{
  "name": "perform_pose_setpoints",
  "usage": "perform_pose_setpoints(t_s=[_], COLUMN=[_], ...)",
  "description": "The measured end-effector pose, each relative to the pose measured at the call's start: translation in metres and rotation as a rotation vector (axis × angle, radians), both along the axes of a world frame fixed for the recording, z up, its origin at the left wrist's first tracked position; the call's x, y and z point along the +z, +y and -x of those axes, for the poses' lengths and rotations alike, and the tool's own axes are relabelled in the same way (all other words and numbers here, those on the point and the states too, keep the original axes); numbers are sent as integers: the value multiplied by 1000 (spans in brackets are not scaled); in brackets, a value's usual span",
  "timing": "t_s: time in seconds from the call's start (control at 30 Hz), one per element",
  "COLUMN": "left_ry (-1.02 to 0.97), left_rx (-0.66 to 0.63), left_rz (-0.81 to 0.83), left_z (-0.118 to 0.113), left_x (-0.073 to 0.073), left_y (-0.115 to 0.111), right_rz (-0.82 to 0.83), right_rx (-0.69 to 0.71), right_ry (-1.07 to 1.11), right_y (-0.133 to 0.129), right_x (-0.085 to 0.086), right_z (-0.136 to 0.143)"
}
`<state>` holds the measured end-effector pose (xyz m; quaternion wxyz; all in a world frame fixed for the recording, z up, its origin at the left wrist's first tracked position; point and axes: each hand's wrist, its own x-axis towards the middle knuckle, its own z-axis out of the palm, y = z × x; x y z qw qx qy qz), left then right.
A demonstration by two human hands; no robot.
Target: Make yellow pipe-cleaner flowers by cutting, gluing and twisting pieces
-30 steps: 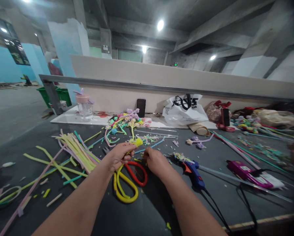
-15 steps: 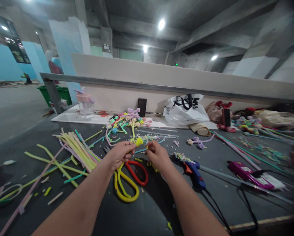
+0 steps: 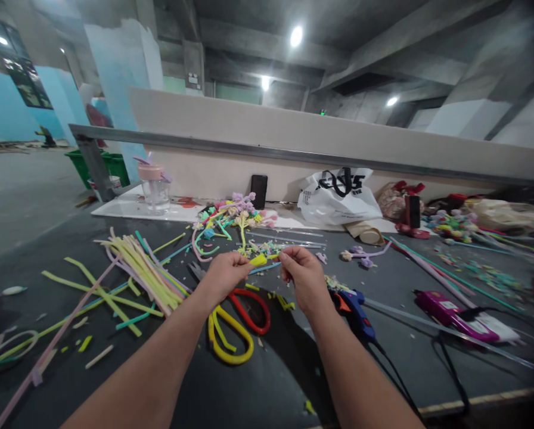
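My left hand is closed in a pinch on a yellow fuzzy pipe-cleaner bud, whose wider end points right. A yellow strip shows below that wrist; I cannot tell if it joins the bud. My right hand pinches the end of a small yellow piece level with the bud's tip. Whether the two pieces touch is unclear. Under my left wrist lie scissors with one red and one yellow handle. Beyond my hands are small pastel scraps.
A bundle of pipe cleaners lies left. Right are a blue glue gun, glue sticks, and a magenta tool with cords. Behind stand a clear cup, finished flowers, a phone and a white bag.
The yellow bud has turned from tilted upward to nearly level, pointing right. My right hand has moved slightly right and up, and the small yellow piece now shows by the bud.
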<state>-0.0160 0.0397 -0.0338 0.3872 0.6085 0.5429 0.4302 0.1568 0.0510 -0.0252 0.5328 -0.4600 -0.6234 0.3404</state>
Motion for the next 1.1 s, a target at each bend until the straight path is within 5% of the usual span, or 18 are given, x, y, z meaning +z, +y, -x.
perform_pose_setpoints(t_s=[0.23, 0.4, 0.53, 0.63, 0.83, 1.1], left_ry=[202, 229, 204, 180, 168, 168], left_rx=[118, 130, 136, 131, 121, 112], left_rz=[-69, -78, -75, -81, -89, -82], left_z=[2, 1, 1, 1, 0, 1], left_x=[-3, 2, 7, 9, 9, 5], left_y=[4, 1, -3, -5, -5, -2], right_rz=[8, -35, 10, 125, 388, 638], right_rx=[23, -27, -221, -450, -521, -153], right_ry=[-386, -684, -824, -862, -691, 68], right_y=[6, -12, -36, -52, -59, -54], right_x=[-14, 4, 25, 21, -7, 2], right_z=[-3, -6, -45, -89, -135, -146])
